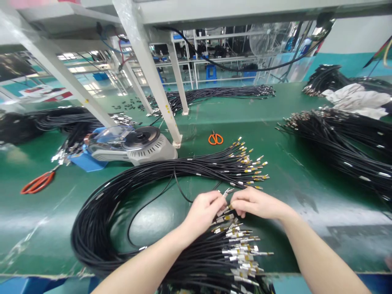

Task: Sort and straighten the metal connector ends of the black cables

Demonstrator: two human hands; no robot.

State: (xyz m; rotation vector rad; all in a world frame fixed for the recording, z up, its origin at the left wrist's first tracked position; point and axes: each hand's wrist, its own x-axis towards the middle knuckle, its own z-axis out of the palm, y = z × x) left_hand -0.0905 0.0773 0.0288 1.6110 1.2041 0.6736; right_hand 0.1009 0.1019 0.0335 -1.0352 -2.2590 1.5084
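My left hand [206,209] is closed round a black cable near its end; a white-sleeved cable tip [226,192] pokes up past the fingers. Close by on the right, my right hand [257,203] has its fingers pinched together beside a yellow-banded cable end [228,208]; what sits between those fingers is hidden. A big looped bundle of black cables [92,208] curves round the left side. Its upper ends [251,167] fan out behind my hands with yellow and white bands, and many white-labelled ends [243,255] lie below them.
Orange-handled scissors [215,139] lie behind the bundle, another orange pair [38,182] at left. A grey round tape dispenser [150,145] stands by white frame posts [159,77]. More black cable bundles [343,143] lie at right, with white cloth [358,98], on the green table [294,171].
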